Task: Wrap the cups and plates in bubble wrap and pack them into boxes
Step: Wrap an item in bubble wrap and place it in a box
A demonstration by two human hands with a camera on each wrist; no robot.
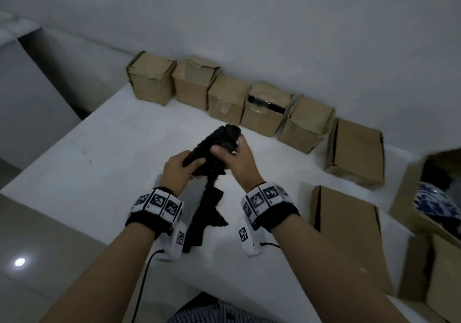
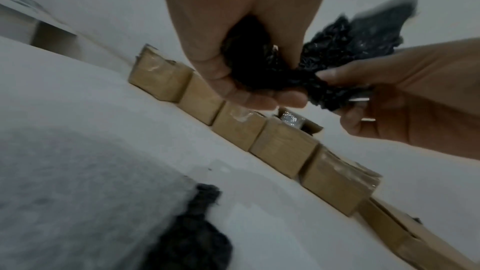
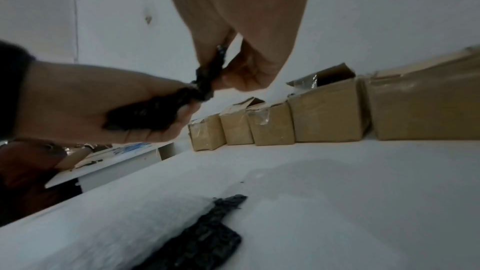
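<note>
Our left hand (image 1: 178,166) and right hand (image 1: 237,159) both clutch a crumpled, knobbly black bubble wrap (image 1: 217,145) bundle above the smooth white table (image 1: 99,148).

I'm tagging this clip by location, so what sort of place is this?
Probably a plain indoor packing station: small cardboard boxes line a bare wall on a white table, both hands hold black bubble wrap, and an open box holds blue-and-white china.

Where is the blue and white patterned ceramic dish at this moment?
In the head view, the blue and white patterned ceramic dish lies at the far right, inside an open brown cardboard box on the white table, right of the person's right hand.
</note>
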